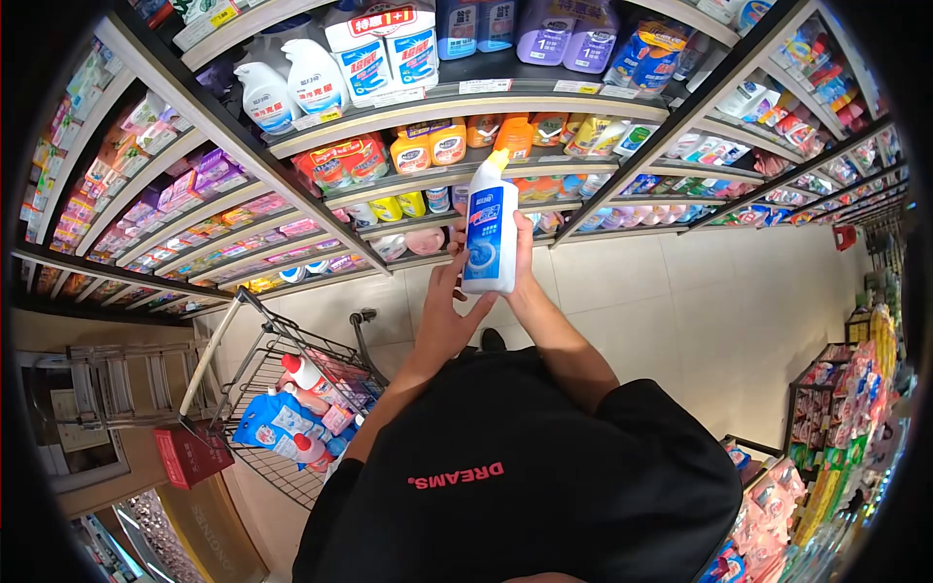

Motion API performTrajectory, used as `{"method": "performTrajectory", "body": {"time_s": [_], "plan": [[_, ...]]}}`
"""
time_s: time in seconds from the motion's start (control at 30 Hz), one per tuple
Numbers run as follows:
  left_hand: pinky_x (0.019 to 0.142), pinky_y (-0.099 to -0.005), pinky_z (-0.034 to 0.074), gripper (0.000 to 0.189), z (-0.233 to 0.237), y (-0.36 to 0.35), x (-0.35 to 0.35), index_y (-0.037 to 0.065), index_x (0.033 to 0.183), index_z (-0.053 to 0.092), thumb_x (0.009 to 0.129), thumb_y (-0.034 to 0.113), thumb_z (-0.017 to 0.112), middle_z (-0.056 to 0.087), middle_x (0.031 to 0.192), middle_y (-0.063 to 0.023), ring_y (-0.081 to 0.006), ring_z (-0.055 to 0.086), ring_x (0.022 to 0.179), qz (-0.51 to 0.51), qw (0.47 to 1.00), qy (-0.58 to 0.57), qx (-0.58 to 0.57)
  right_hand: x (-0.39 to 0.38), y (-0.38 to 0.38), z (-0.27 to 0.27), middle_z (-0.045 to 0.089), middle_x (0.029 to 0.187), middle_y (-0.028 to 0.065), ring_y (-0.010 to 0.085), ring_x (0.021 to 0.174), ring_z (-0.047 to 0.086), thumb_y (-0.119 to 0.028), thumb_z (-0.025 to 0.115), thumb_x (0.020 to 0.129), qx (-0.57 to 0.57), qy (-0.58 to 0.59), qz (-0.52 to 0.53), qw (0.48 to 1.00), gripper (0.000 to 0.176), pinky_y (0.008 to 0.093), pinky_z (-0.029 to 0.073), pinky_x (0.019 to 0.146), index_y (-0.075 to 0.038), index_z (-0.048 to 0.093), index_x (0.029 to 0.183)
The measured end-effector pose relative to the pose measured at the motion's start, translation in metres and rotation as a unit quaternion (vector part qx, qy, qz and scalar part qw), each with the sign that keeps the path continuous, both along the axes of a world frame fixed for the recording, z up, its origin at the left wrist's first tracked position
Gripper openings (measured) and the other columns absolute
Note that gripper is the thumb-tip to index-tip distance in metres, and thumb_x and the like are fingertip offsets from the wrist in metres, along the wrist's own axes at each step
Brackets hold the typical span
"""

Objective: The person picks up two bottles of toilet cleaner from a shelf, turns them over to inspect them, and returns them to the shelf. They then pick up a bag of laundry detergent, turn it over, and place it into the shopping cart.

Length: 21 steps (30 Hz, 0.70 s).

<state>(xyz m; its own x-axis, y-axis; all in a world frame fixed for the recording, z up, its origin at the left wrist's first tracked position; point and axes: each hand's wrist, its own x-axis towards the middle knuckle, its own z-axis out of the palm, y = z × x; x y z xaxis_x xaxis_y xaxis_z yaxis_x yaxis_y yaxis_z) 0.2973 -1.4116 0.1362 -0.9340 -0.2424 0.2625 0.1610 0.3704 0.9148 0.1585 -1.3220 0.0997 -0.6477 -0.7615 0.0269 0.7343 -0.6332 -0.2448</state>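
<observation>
Bottle (492, 238), smooth white plastic with flat sides, a glossy blue label and a slanted yellow cap, is held up in the air, seen below the front edge of the upper shelf (530, 101). The right hand (522, 260) is closed around its right side. The left hand (443, 316) is half open, fingers curved by its lower left side; whether they touch, I cannot tell. The thin-wired cart (211, 355) carries a soft, crinkled blue pouch (277, 420) near its left edge.
</observation>
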Motion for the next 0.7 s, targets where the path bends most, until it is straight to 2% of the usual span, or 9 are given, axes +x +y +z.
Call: {"method": "performTrajectory", "body": {"time_s": [0.1,0.17,0.27,0.33,0.47,0.57,0.6,0.67,0.7], "plan": [[0.077,-0.0307,0.05,0.07,-0.001,0.001,0.001,0.005,0.143,0.043,0.083,0.015,0.078,0.057,0.113,-0.0103,-0.0182,0.058,0.1,-0.029,0.999,-0.022,0.003,0.0,0.004,0.002,0.055,0.103,0.0146,0.0249,0.091,0.052,-0.063,0.056,0.08,-0.026,0.001,0.008,1.0,0.093,0.0404,0.045,0.088,0.004,0.037,0.142],[0.075,-0.0302,0.049,0.07,-0.008,0.006,0.001,0.001,0.142,0.043,0.083,0.016,0.078,0.06,0.106,-0.0095,-0.0177,0.06,0.096,-0.032,0.997,-0.021,0.074,0.002,0.005,0.003,0.054,0.102,0.014,0.0256,0.092,0.052,-0.068,0.054,0.081,-0.007,-0.001,-0.006,1.0,0.096,0.042,0.045,0.09,0.002,0.036,0.144],[0.075,-0.03,0.049,0.07,-0.007,0.006,0.001,-0.001,0.14,0.043,0.083,0.018,0.079,0.061,0.105,-0.0096,-0.0177,0.06,0.095,-0.025,0.998,-0.027,0.05,0.003,0.006,0.006,0.055,0.103,0.0146,0.0268,0.093,0.053,-0.074,0.05,0.083,-0.056,0.002,0.019,0.998,0.099,0.0444,0.045,0.092,0.0,0.035,0.146],[0.075,-0.0301,0.049,0.069,-0.008,0.006,0.002,-0.001,0.139,0.043,0.083,0.018,0.079,0.061,0.105,-0.0096,-0.0178,0.06,0.095,-0.023,0.998,-0.03,0.041,0.004,0.005,0.007,0.06,0.104,0.0172,0.0296,0.094,0.059,-0.077,0.046,0.085,-0.073,-0.007,0.016,0.997,0.095,0.0479,0.05,0.091,-0.003,0.037,0.145],[0.075,-0.0302,0.049,0.067,-0.008,0.006,0.002,-0.001,0.136,0.045,0.083,0.019,0.08,0.061,0.107,-0.0104,-0.0184,0.061,0.096,-0.02,0.999,-0.033,0.031,0.007,0.005,0.011,0.06,0.105,0.0177,0.0295,0.095,0.06,-0.076,0.045,0.087,-0.065,-0.015,0.008,0.998,0.091,0.0464,0.05,0.09,-0.004,0.039,0.143],[0.076,-0.0295,0.049,0.067,-0.007,0.005,0.003,-0.002,0.136,0.043,0.084,0.019,0.079,0.061,0.111,-0.0111,-0.0176,0.061,0.099,-0.032,0.996,-0.07,0.042,0.005,0.005,0.007,0.062,0.104,0.0182,0.0301,0.094,0.062,-0.074,0.043,0.088,-0.039,-0.01,-0.019,0.999,0.089,0.0443,0.052,0.087,-0.001,0.044,0.138],[0.076,-0.0295,0.049,0.067,-0.01,0.005,0.002,-0.002,0.136,0.043,0.084,0.019,0.079,0.061,0.111,-0.0111,-0.0176,0.061,0.099,-0.031,0.996,-0.069,0.042,0.003,0.005,0.005,0.062,0.104,0.0185,0.0312,0.096,0.061,-0.073,0.044,0.089,-0.026,-0.006,-0.016,1.0,0.087,0.0464,0.05,0.092,0.001,0.048,0.134],[0.073,-0.0271,0.049,0.069,-0.023,0.006,0.002,-0.005,0.133,0.043,0.084,0.025,0.08,0.063,0.104,-0.0135,-0.0159,0.062,0.093,-0.05,0.985,-0.084,0.141,0.001,0.006,0.001,0.063,0.104,0.0188,0.0323,0.098,0.06,-0.072,0.044,0.089,-0.013,-0.001,-0.014,1.0,0.086,0.0484,0.048,0.097,0.003,0.052,0.129],[0.073,-0.0271,0.049,0.069,-0.026,0.007,0.001,-0.005,0.133,0.043,0.084,0.025,0.08,0.063,0.104,-0.0135,-0.0159,0.062,0.093,-0.05,0.985,-0.083,0.141,0.001,0.006,0.002,0.064,0.104,0.0198,0.0328,0.098,0.062,-0.07,0.044,0.09,0.0,-0.005,-0.023,1.0,0.082,0.0484,0.049,0.097,0.003,0.054,0.126]]}}
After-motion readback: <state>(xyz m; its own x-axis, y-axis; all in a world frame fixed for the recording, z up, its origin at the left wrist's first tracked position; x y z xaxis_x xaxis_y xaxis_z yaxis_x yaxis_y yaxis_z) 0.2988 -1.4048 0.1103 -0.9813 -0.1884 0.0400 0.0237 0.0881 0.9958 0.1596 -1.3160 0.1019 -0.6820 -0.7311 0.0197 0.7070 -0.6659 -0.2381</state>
